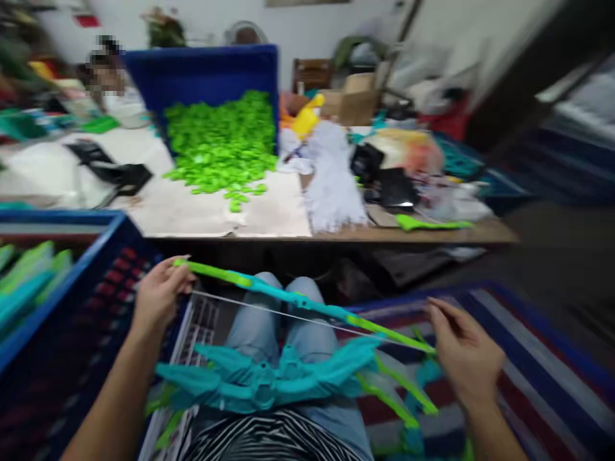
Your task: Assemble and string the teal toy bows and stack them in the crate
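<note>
Fingers (179,276) of the left hand (161,294) and right hand (473,358) grasp opposite ends of a green-and-teal strip (301,301) above the lap (247,333).
Its white string (288,315) looks taut; a loose pinch could let either end spring away. Dropped, the strip might tangle with the teal parts (317,379) heaped across the lap. Beyond, loose green pieces (221,144) reach from the tipped blue crate (202,73) onto the counter (192,214); a knock could scatter them.

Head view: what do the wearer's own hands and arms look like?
The left hand and right hand are ungloved; the forearms show no sleeves, watch or bracelet. Rings cannot be made out. The person wears a black-and-white striped top and light blue jeans.
</note>
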### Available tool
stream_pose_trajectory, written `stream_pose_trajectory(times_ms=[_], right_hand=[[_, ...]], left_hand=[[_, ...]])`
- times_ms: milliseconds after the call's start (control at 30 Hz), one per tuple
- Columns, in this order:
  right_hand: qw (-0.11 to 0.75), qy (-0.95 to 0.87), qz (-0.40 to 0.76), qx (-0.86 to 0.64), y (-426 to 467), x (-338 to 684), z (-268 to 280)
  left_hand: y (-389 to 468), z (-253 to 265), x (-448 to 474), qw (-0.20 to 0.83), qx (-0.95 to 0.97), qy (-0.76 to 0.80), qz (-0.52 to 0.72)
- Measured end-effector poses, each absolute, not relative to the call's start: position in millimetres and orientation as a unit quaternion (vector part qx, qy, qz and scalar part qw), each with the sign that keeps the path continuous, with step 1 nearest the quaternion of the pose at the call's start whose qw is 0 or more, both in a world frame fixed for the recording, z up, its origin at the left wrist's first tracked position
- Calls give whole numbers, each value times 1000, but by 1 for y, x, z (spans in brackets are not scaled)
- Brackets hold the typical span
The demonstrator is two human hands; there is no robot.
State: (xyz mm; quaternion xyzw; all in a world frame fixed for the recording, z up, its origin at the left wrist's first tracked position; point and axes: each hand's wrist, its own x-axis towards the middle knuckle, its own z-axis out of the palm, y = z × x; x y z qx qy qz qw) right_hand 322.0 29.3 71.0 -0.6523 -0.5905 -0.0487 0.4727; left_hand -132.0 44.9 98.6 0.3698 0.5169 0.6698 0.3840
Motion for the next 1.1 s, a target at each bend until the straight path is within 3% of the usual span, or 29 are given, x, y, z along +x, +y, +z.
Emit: stream_pose_trajectory(times_ms=[100,233,433,633,733,833,933,1000,1100], right_hand=[[420,-799,118,-415,82,200,109],[348,-888,226,-199,117,54,125],[268,-912,295,-98,146,-27,125],[237,-935,252,-76,134,-28,126],[227,-940,239,-92,125,-30,118],[262,-916,265,-147,132,-36,113],[370,-835,285,-290,148,-40,119],[441,-771,293,-353,149,-40,122],[481,-768,313,-284,124,-40,111]], left_hand=[[29,100,-144,363,349,516,693],[30,101,-134,376,339,505,699],[25,98,-136,390,331,498,700],[18,93,-142,405,316,525,679],[12,87,-145,317,379,602,627],[7,77,-146,201,431,626,618],[2,72,-145,157,483,617,602],[-1,72,-146,155,524,617,566],[-2,76,-152,230,478,642,554]])
